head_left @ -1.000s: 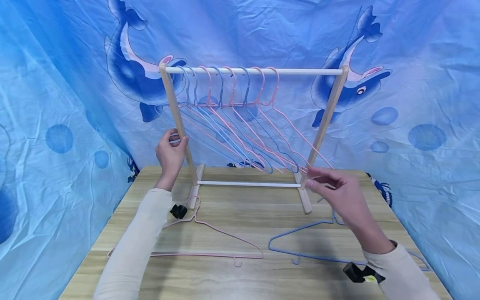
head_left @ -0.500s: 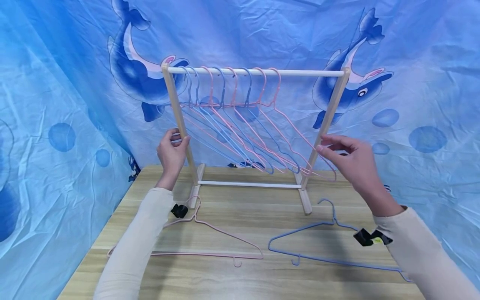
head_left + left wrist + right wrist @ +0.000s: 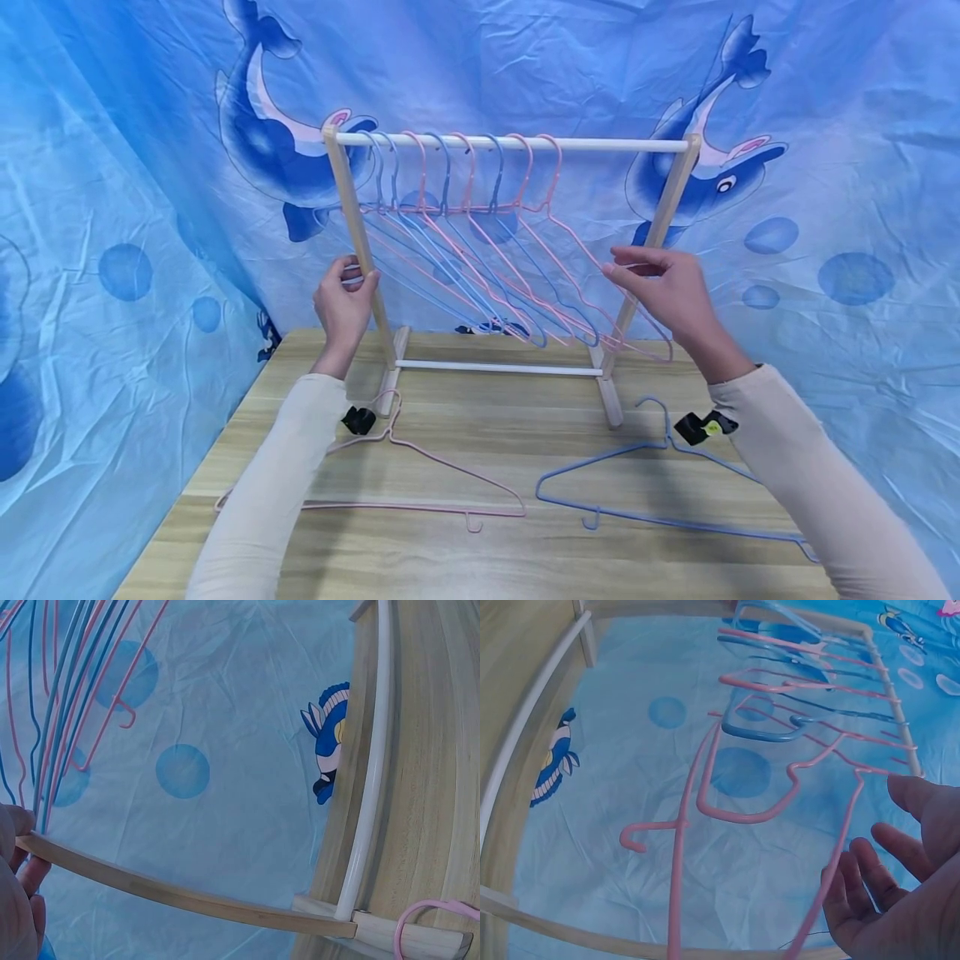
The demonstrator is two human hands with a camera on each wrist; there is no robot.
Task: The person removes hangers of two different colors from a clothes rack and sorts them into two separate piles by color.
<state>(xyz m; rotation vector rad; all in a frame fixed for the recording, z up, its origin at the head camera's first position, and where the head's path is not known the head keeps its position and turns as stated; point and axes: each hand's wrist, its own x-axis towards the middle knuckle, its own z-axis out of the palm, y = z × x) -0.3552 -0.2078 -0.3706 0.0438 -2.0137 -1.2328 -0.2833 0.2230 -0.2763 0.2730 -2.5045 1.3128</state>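
A small wooden clothes rack (image 3: pixel 654 242) stands at the back of the bench (image 3: pixel 495 450), its white top rail (image 3: pixel 600 144) carrying a row of pink and blue wire hangers (image 3: pixel 480 250) bunched toward its left end. The left hand (image 3: pixel 343 304) is clenched around the rack's left upright (image 3: pixel 358 242), thumb and fingers wrapped about the slanted wooden post roughly halfway up; the left wrist view shows the fingertips (image 3: pixel 19 855) against that post, with the hangers rising behind it. The right hand (image 3: pixel 663 287) is raised in front of the right upright, just beside the sloping arm of the outermost pink hanger (image 3: pixel 592 262). Its fingers are loosely extended and the right wrist view shows the palm (image 3: pixel 900 915) released, with the pink wire passing close by the fingers but not pinched between them. Two more hangers lie flat on the bench in front of the rack: a pink one (image 3: pixel 420 492) near the left forearm and a blue one (image 3: pixel 637 492) near the right forearm. A blue dolphin-print cloth (image 3: pixel 150 167) hangs behind and around the bench.
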